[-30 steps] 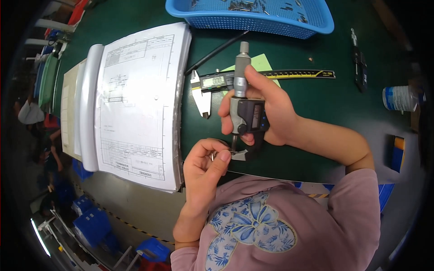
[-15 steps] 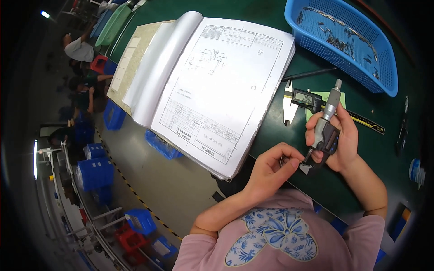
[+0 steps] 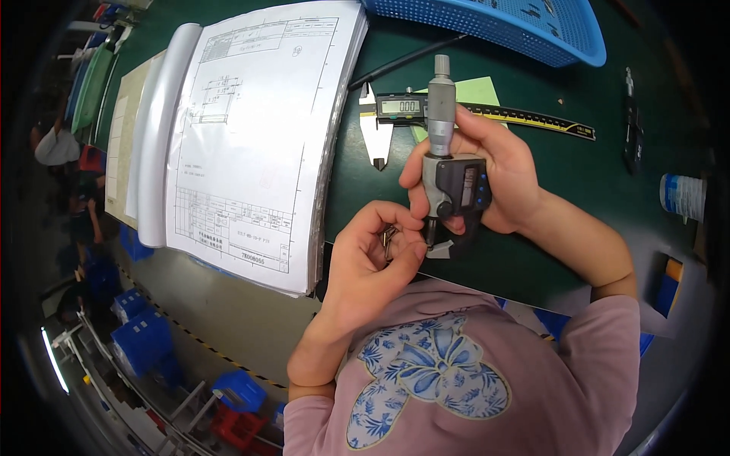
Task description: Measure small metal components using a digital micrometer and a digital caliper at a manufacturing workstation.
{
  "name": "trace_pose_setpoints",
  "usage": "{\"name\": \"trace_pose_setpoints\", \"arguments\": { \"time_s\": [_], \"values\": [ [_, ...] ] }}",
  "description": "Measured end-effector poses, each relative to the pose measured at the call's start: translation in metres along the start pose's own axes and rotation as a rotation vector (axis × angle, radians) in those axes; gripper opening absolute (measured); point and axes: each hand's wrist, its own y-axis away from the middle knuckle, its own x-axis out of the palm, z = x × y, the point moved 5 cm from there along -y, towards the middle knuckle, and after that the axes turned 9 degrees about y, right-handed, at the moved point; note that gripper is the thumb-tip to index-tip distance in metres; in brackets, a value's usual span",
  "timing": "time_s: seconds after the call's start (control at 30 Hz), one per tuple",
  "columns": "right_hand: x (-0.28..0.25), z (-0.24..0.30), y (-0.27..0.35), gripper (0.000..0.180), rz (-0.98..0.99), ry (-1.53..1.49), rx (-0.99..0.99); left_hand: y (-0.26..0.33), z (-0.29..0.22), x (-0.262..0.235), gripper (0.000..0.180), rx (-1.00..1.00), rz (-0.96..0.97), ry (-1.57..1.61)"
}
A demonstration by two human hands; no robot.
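A digital micrometer (image 3: 449,178) stands with its grey ratchet end pointing away from me, and my right hand (image 3: 506,167) is wrapped round its frame and thimble. Close to its measuring jaws, my left hand (image 3: 365,266) is curled over several small metal pins (image 3: 388,237). Its thumb and forefinger pinch together at the jaws. Whether a pin sits between the jaws is hidden by the fingers. Just beyond the micrometer lies a digital caliper (image 3: 399,108) with a black and yellow beam, partly on a green paper slip (image 3: 479,91).
An open binder of drawings (image 3: 251,144) covers the left of the green table (image 3: 563,182). A blue basket (image 3: 487,23) with small metal parts stands at the back. A black rod (image 3: 411,61) lies near it. To the right are a pen-like tool (image 3: 633,125) and a white container (image 3: 683,194).
The view has swung, so the binder, caliper and basket appear farther left and higher. The micrometer looks straighter up in the picture. Pins in my left hand show more plainly.
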Motion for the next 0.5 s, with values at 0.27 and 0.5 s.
{"name": "trace_pose_setpoints", "arguments": {
  "time_s": [0.27, 0.5],
  "values": [
    [0.0008, -0.0011, 0.0045, 0.062, 0.000, 0.063, 0.003, 0.0048, -0.0007, 0.0010, 0.020, -0.022, 0.000, -0.026],
    [-0.0018, 0.0005, 0.0019, 0.063, 0.069, 0.030, -0.026, 0.0065, -0.0021, -0.0015, 0.011, -0.035, -0.047, -0.051]
  ]
}}
